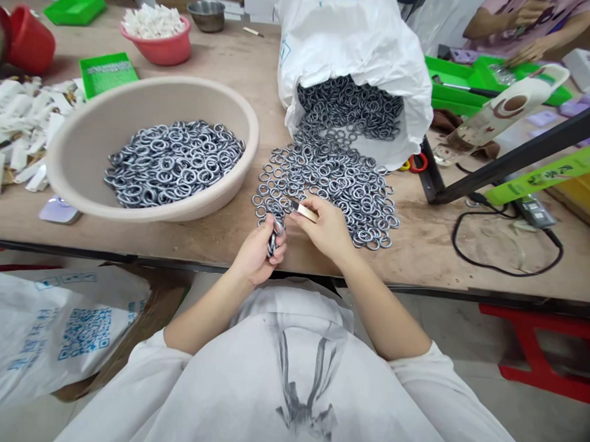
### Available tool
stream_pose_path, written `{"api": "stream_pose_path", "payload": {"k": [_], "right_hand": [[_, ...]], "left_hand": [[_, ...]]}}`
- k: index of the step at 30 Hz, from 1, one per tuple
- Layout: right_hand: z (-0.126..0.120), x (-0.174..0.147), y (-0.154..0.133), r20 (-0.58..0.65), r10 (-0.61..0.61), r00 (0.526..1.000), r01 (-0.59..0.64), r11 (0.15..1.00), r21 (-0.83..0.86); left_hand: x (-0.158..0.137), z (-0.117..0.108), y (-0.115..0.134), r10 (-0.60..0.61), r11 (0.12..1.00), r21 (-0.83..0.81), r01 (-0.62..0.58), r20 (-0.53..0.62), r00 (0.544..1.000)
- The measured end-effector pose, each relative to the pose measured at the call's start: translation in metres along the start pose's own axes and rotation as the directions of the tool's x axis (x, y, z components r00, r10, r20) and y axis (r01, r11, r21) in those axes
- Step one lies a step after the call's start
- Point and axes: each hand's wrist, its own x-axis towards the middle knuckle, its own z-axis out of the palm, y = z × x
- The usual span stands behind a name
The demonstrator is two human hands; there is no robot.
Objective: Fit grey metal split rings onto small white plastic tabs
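My left hand (260, 251) is closed around several grey rings (273, 238) just over the table's front edge. Close beside it, my right hand (328, 230) grips a small knife (306, 212) with a pale handle, its short dark blade pointing left toward the rings. Beyond both hands a loose pile of grey rings (326, 183) spreads on the table. It runs back into the mouth of a white sack (351, 47) lying on its side, with more rings inside. On the left stands a wide beige basin (77, 153), partly filled with the same rings (180, 164).
White pieces (25, 124) are heaped at the far left near a green tray (108, 75) and a red bowl (158, 45). At right are a slanted black metal bar (518, 143), a black cable (455, 234) and a bottle (505, 113). Another person's hands (530, 52) work at the back right.
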Motion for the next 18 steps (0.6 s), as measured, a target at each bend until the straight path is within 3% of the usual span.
{"api": "stream_pose_path", "payload": {"k": [3, 5, 7, 9, 12, 15, 18], "right_hand": [[0.002, 0.013, -0.001, 0.015, 0.092, 0.996, -0.076, 0.897, -0.436], [0.003, 0.016, 0.0, 0.025, 0.103, 0.994, -0.073, 0.841, -0.536], [0.001, 0.017, 0.003, 0.016, 0.085, 0.996, -0.065, 0.856, -0.513], [-0.004, 0.014, 0.007, -0.039, 0.068, 0.997, -0.077, 0.921, -0.382], [-0.009, 0.002, 0.008, -0.132, 0.07, 0.989, -0.067, 0.997, 0.032], [-0.006, -0.017, 0.003, -0.124, 0.068, 0.99, -0.008, 0.904, 0.427], [0.0, -0.033, 0.001, -0.199, 0.035, 0.979, 0.073, 0.858, 0.509]], "left_hand": [[0.001, -0.007, 0.011, 0.006, 0.998, -0.067, -0.008, -0.028, 1.0], [0.001, -0.01, 0.016, -0.009, 0.997, -0.078, 0.005, -0.047, 0.999], [0.002, -0.011, 0.019, -0.013, 0.997, -0.072, 0.008, -0.067, 0.998], [0.002, -0.008, 0.018, -0.013, 0.998, -0.057, 0.009, -0.082, 0.997], [0.004, 0.002, 0.01, -0.02, 1.0, -0.022, 0.018, -0.076, 0.997], [0.008, 0.014, -0.002, -0.023, 0.999, 0.035, 0.024, -0.018, 1.0], [0.01, 0.022, -0.013, -0.01, 0.995, 0.095, 0.006, 0.034, 0.999]]}}
